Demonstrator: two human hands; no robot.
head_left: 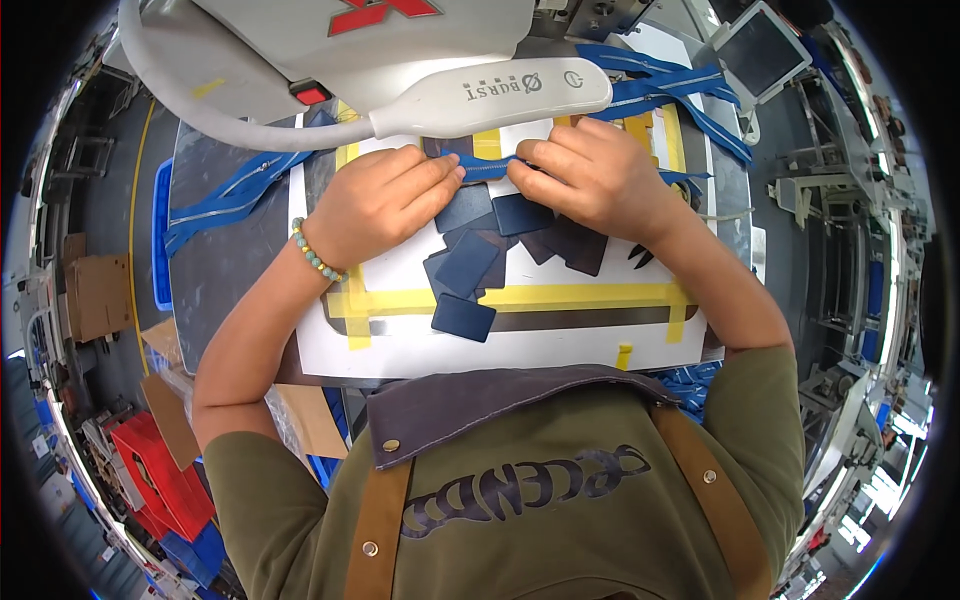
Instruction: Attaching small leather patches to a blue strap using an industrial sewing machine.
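Between my two hands a short stretch of blue zipper (486, 168) is held crosswise, its metal teeth showing. My left hand (385, 200), with a beaded bracelet at the wrist, pinches its left end. The fingers of my right hand (590, 178) are closed on its right end. Just below lie several small dark blue rectangular pieces (467, 265), loosely overlapping on a white board (390, 270) edged with yellow tape. One blue piece (463, 318) lies nearest to me, over the tape. Black scissors-like tips (641, 257) show partly beside my right wrist.
A white machine head (400, 50) and a pale wand-shaped lamp (500, 95) on a thick cable hang just beyond my hands. Blue zipper lengths lie at the far right (680, 85) and left (235, 200). A screen (765, 50) stands at the back right; a red crate (165, 475) sits lower left.
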